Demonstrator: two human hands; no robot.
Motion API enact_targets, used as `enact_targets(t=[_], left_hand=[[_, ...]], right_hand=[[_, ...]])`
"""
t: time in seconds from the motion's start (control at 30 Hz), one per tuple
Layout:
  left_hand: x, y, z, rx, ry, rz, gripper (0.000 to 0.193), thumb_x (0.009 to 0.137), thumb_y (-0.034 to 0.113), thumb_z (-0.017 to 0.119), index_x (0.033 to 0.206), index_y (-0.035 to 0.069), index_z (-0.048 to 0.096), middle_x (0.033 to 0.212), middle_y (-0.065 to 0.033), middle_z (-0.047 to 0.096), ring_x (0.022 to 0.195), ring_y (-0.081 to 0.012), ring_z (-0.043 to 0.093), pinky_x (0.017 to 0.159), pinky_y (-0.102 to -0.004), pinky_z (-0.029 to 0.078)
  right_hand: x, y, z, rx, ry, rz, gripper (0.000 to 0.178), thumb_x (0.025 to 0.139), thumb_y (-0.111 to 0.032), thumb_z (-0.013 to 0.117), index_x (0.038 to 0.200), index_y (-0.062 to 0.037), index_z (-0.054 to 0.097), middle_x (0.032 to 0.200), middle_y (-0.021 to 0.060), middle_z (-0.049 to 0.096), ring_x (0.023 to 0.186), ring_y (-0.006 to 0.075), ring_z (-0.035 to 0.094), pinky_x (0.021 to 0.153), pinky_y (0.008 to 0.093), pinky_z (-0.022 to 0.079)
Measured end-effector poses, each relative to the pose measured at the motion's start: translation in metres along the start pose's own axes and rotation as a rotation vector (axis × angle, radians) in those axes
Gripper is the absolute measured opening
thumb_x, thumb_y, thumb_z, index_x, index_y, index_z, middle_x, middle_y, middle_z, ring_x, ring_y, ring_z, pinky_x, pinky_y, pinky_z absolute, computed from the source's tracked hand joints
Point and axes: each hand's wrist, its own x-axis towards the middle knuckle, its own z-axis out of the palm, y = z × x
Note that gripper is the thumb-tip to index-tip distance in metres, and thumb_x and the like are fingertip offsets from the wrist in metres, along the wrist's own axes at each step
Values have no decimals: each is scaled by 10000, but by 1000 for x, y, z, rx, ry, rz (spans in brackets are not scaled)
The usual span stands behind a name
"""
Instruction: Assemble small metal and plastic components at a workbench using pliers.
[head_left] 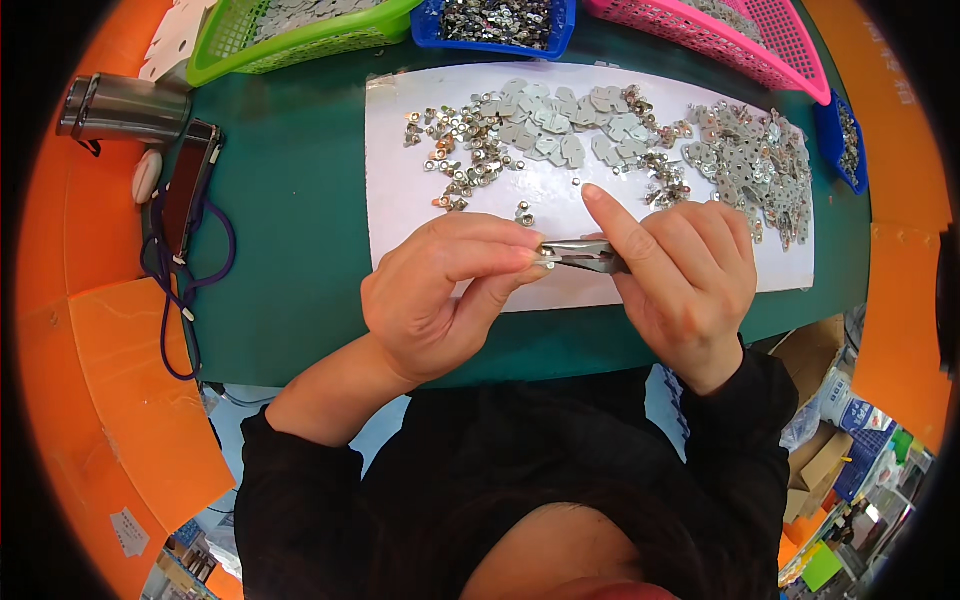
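- Step judged in hand: a small nut is being fitted to a flat metal plate (585, 256), held above the white sheet (400, 180) near frame centre.
- Next move judged to call for firm seating of the nut by thumb pressure.
- Left hand (440, 295): closed, the plate's end pinched.
- Right hand (685, 275): closed about the plate, index finger extended toward 11 o'clock.
- Loose nuts (465, 150) lie at 12 o'clock.

Left hand (440, 290) pinching; right hand (690, 280) apparently gripping.
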Motion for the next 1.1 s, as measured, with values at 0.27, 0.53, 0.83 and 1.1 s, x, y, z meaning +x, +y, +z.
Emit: enact_targets(t=[0.27, 0.53, 0.83, 1.1], left_hand=[[7, 2, 3, -140, 50, -148, 170, 857, -23, 698, 1024, -13, 672, 982, -150, 715, 882, -238, 696, 750, -293, 554], [9, -1, 3, 39, -66, -159, 130, 902, 22, 651, 1020, 0, 700, 988, -129, 723, 873, -232, 697, 759, -289, 539], [6, -2, 1, 39, -59, -228, 91, 900, 20, 652, 976, 14, 702, 883, -96, 712, 717, -186, 663, 647, -273, 505], [10, 0, -1, 110, -135, -35, 117, 844, -16, 692, 954, 23, 686, 850, -110, 697, 709, -225, 673, 602, -296, 518]], right_hand=[[0, -3, 1, 38, -1, 27, 516, 613, 9, 760, 1109, -129, 744, 686, -13, 493, 661, 173, 524, 625, 311, 411], [3, -7, 1, 113, -56, 138, 495, 596, 43, 732, 1065, -115, 742, 714, 25, 542, 675, 203, 545, 621, 332, 424], [6, 2, -13, 726, -363, 529, 254, 770, -24, 731, 1023, -43, 739, 733, 57, 639, 650, 150, 581, 618, 285, 439], [18, 17, -22, 1257, -853, 698, 206, 884, -170, 703, 1010, -12, 743, 753, 18, 681, 650, 63, 560, 626, 233, 460]])
